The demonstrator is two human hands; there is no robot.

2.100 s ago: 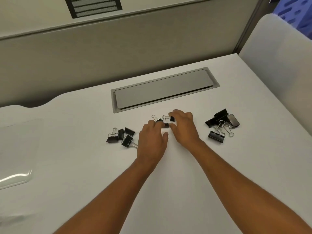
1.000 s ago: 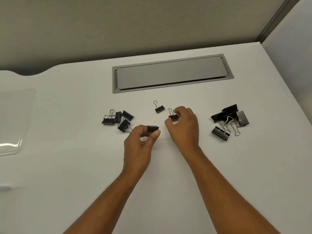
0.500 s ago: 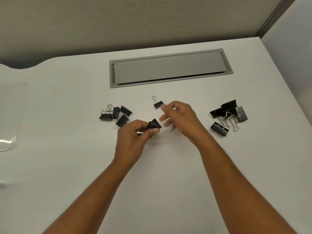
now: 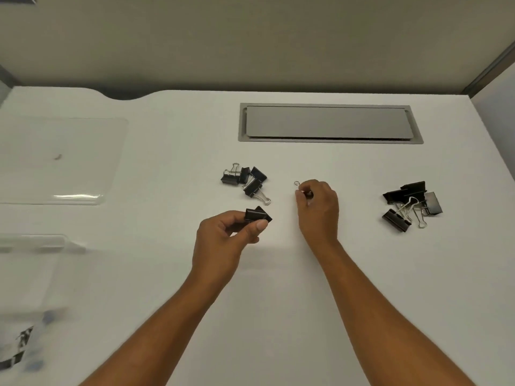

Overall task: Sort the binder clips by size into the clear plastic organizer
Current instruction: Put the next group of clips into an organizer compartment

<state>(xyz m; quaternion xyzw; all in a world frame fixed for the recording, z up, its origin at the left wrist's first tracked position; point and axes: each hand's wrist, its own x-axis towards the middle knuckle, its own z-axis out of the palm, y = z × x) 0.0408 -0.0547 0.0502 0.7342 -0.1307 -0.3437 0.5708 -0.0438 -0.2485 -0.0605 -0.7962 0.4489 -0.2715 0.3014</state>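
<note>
Pinching a black clip (image 4: 257, 214) in my left hand (image 4: 223, 240), just below the medium pile (image 4: 246, 181); my right hand (image 4: 317, 207) curls round a small clip (image 4: 298, 186); large clips (image 4: 412, 203) right, organizer (image 4: 61, 160) far left.

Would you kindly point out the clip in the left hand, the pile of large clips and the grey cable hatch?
clip in the left hand (image 4: 257, 214), head view, its black body.
pile of large clips (image 4: 412, 188), head view, topmost black clip.
grey cable hatch (image 4: 328, 122), head view, lid centre.
</note>
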